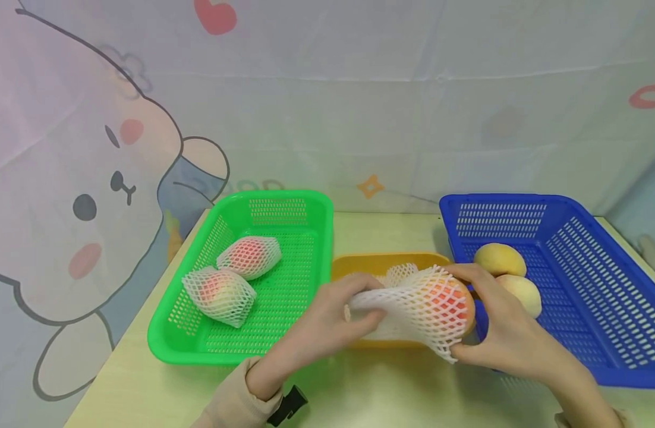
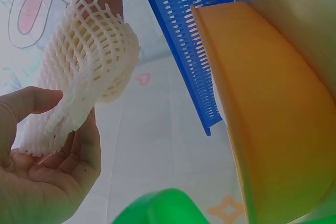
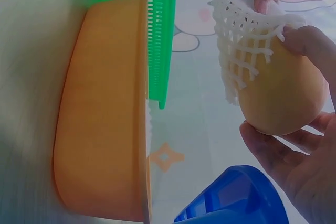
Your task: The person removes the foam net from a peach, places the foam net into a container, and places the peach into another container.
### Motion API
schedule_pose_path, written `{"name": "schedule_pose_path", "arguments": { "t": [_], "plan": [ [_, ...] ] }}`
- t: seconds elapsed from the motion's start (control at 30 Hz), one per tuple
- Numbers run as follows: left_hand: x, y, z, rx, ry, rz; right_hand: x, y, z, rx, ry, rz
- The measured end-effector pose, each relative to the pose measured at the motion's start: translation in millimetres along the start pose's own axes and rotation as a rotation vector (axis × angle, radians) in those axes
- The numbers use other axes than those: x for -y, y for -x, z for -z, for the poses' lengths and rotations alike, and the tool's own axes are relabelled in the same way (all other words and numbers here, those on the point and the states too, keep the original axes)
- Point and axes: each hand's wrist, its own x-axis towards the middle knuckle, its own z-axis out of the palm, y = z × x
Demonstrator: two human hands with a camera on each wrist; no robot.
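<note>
Fruit (image 1: pixel 460 302) right of centre in the frame, gripped by the nearer right hand (image 1: pixel 512 333); net (image 1: pixel 405 303) runs sideways, tail pinched by the left hand (image 1: pixel 335 312).

Behind the counter (image 1: pixel 397 235), across the top and down the left of the frame, a cloth (image 1: pixel 391 131). Left of centre, on the counter, the left basket (image 1: pixel 290 303); in its left part, a front netted fruit (image 1: pixel 220 295) and, behind it to the right, a rear netted fruit (image 1: pixel 249 257). At the right of the frame, the right basket (image 1: pixel 584 333); in its left part, a front fruit (image 1: pixel 522 294) and, just behind it to the left, a rear fruit (image 1: pixel 498 260). Between the baskets, near both, the tub (image 1: pixel 367 263), with partly hidden netting (image 1: pixel 401 272) inside. Above its rim, between left hand (image 1: pixel 340 309) and right hand (image 1: pixel 504 327), a held fruit (image 3: pixel 283 103), partly within a net (image 1: pixel 408 306).
</note>
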Motion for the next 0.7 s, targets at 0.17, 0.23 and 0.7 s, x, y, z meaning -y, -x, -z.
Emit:
{"name": "schedule_pose_path", "arguments": {
  "t": [0.17,0.23,0.7],
  "plan": [
    [-0.8,0.2,1.3,-0.015,0.004,0.005,0.7,-0.3,2.0,-0.006,0.042,0.014],
    [-1.0,0.2,1.7,-0.018,0.003,0.007,0.7,-0.5,2.7,-0.008,0.050,0.019],
    [1.1,-0.9,2.7,-0.047,-0.012,0.006,2.2,2.4,8.8,0.028,0.080,-0.026]
  ]
}}
